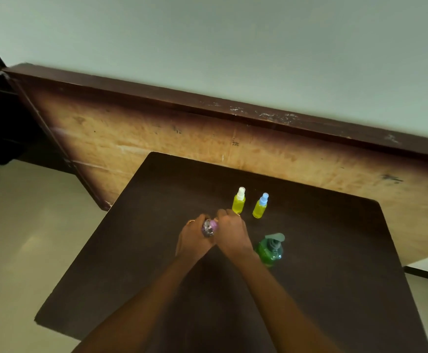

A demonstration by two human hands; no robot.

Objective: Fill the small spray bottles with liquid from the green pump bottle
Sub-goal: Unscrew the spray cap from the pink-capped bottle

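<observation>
So the two hands meet over the middle of the dark brown wooden surface (309, 289), with a small clear plastic spray bottle with a pinkish-purple top (210, 227) sandwiched between them. The left hand (193, 238) has its fingers (195, 222) wrapped round the bottle body. The right hand (230, 233) has its fingers (222, 215) curled in at the top end. It's blurry and tiny there, so I can't say for sure, but it looks like they're pinching the cap. No yellow shows in this one, so my guess is it's the empty one and the step is twisting the sprayer head off.

From the hands, the two small yellow-filled bottles are up at about 1 o'clock: the white-capped small yellow spray bottle (239, 202) is just beside the right knuckles, and the blue-capped small yellow spray bottle (260, 207) is a bit further right. Both are upright and capped, so they look done. The round translucent green pump bottle with a grey pump head (270, 250) sits at roughly 4 o'clock, right next to the right wrist.

Tips for doing this well:
- Hold the body steady with the left hand and turn only the cap with the right.
- Keep the clear bottle upright so the dip tube comes out clean.
- Don't squeeze thin plastic hard.
- Watch the right elbow and wrist, since that pump bottle and the white-capped one are close enough to knock.
- Park the cap at 9 o'clock, where there's bare surface.
</observation>
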